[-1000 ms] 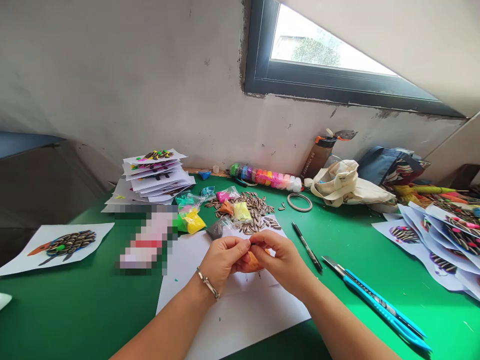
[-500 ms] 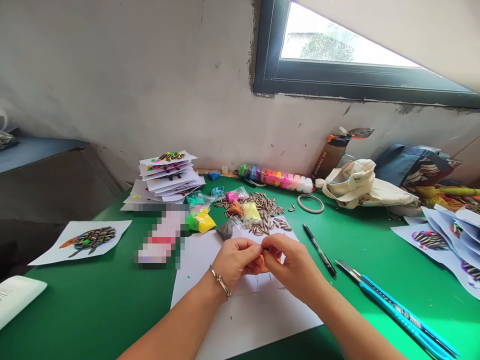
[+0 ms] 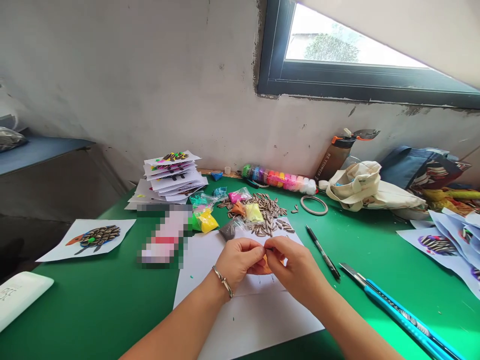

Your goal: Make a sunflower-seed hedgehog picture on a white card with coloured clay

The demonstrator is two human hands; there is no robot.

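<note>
Over the white sheet of paper (image 3: 232, 330) my left hand (image 3: 240, 262) and my right hand (image 3: 288, 260) meet fingertip to fingertip. A tiny dark piece (image 3: 268, 249) shows at the tips of my right thumb and forefinger; its kind is too small to tell. My left thumb and forefinger are pressed together, and what they hold, if anything, is hidden. Below the fingers an orange patch (image 3: 267, 267) and thin drawn lines show on the paper, partly covered. Just beyond lie bags of dark clay (image 3: 230, 229) and pale yellow clay (image 3: 254, 213), and loose sunflower seeds (image 3: 270, 205).
A pen (image 3: 322, 252) and a blue utility knife (image 3: 397, 310) with its blade out lie on the right. A tape roll (image 3: 314, 205), cloth bag (image 3: 360, 185) and bottle (image 3: 335, 155) are behind. Stacked papers (image 3: 172, 182) and a seed picture (image 3: 86, 240) are on the left.
The view has shifted slightly, so things appear a little further right. My hands stay together over the paper, with the right fingertips a little apart from the left thumb.
</note>
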